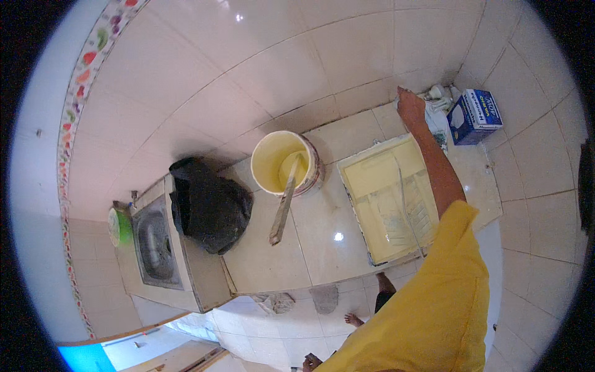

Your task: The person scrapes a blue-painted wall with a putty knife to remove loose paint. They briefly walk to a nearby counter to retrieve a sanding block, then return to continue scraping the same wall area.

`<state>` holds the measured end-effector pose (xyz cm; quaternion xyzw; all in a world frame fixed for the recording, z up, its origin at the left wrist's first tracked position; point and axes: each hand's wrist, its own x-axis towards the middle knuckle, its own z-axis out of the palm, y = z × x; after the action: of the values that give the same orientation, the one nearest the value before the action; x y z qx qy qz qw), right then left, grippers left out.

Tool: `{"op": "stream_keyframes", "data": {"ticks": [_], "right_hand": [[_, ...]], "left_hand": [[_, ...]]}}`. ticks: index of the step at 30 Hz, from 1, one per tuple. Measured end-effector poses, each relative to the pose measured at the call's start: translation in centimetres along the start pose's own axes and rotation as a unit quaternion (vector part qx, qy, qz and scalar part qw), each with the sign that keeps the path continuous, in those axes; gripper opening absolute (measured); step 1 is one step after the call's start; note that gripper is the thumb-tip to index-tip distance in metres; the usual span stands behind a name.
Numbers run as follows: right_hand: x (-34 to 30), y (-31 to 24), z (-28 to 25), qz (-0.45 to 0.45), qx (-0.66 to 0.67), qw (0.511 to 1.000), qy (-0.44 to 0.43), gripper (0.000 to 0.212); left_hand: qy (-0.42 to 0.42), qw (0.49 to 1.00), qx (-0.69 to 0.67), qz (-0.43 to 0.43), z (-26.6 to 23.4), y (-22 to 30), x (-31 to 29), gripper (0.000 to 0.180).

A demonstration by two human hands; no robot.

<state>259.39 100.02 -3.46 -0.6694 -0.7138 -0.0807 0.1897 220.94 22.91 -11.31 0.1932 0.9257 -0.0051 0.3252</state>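
Observation:
My right arm, in a yellow sleeve, stretches across the counter to the wall. My right hand [411, 110] is closed at the far end, with a pale edge by its fingertips; what it holds is unclear. Beside it lies a crumpled pale cloth or bag [437, 118]. Under the forearm is a paint tray [362, 232] coated in cream-yellow paint, with a thin grey wire-like strand [403, 192] across it. My left hand [312, 362] is low at the bottom edge, fingers curled around something dark and too small to name.
Left of the tray stands a paint bucket [260, 180] with a paint-smeared wooden stick [285, 211] leaning out. A black plastic bag [214, 204] sits near the metal sink [152, 245]. A blue-and-white box [476, 118] stands in the right corner. My bare foot [354, 319] shows on the tiled floor.

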Motion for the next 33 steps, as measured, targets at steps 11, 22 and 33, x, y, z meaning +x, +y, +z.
{"op": "stream_keyframes", "data": {"ticks": [11,22,33], "right_hand": [[-26.3,-11.6,-20.0,0.021,0.3,0.928,0.221,0.038],[-46.1,-47.0,-24.0,-0.061,0.608,0.751,-0.251,0.028],[-70.0,-80.6,-26.1,-0.051,0.464,0.604,-0.646,0.036]], "left_hand": [[0.039,0.973,-0.209,-0.086,2.4,-15.3,-9.3,0.051],[-0.003,0.88,-0.359,-0.311,8.0,-43.2,-8.5,0.059],[0.027,0.844,-0.466,-0.265,-5.7,-54.8,4.2,0.045]]}}
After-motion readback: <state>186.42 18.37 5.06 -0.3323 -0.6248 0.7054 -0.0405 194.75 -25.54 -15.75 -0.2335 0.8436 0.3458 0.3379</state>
